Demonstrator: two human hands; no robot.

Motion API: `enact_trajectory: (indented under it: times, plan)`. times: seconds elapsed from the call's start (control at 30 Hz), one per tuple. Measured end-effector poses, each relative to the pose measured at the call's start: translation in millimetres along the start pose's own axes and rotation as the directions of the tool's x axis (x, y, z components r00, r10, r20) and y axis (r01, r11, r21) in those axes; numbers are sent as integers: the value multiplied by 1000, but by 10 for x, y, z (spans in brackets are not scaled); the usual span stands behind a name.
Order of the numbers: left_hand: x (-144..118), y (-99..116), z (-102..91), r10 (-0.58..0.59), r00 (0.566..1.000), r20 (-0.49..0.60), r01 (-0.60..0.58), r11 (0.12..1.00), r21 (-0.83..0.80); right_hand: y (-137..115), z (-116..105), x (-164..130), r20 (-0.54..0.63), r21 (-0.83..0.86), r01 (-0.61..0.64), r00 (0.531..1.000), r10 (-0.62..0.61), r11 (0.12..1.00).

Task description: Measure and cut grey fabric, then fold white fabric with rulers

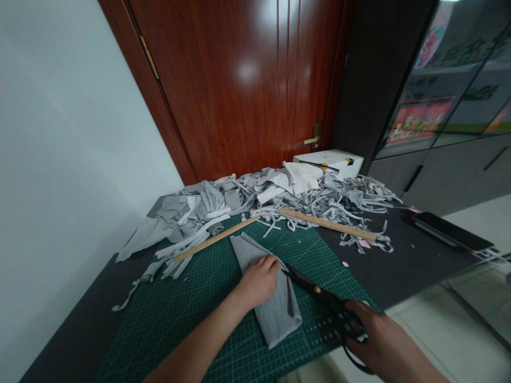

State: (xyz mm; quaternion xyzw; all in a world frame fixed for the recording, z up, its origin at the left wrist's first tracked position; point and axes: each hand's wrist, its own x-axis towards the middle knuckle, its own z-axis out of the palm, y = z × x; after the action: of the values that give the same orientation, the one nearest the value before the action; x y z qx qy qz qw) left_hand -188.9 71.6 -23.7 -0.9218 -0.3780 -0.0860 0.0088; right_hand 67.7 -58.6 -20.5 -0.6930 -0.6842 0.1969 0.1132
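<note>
Left hand [259, 282], fingers curled, holds down the folded grey fabric piece [275, 314], apparently steadying it on the green gridded cutting mat [199, 287]. Right hand [375, 330] grips black metal scissors [318, 290], blades parted at the fabric's edge. Beyond, flat light-brown wooden strips [217, 239] front heaped grey-and-white cloth scraps [271, 186], perhaps holding them back.

Cloth [280, 314] on mat [191, 298] (scraps [247, 192] behind)

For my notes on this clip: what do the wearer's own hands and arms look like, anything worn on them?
The left hand and right hand are ungloved. The left forearm and right forearm show no sleeve within the frame. No watch or bracelet is visible; some fingers are hidden.
</note>
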Motion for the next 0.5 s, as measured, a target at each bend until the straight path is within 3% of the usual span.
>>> enact_trajectory:
  times: [0.23,0.5]
  plan:
    - [-19,-97,101,-1,999,39,0,1000,21,2,-15,10,-30,-14,-4,1000,4,1000]
    - [40,-70,114,-98,992,77,94,994,50,-38,49,47,-35,13,-20,999,21,1000]
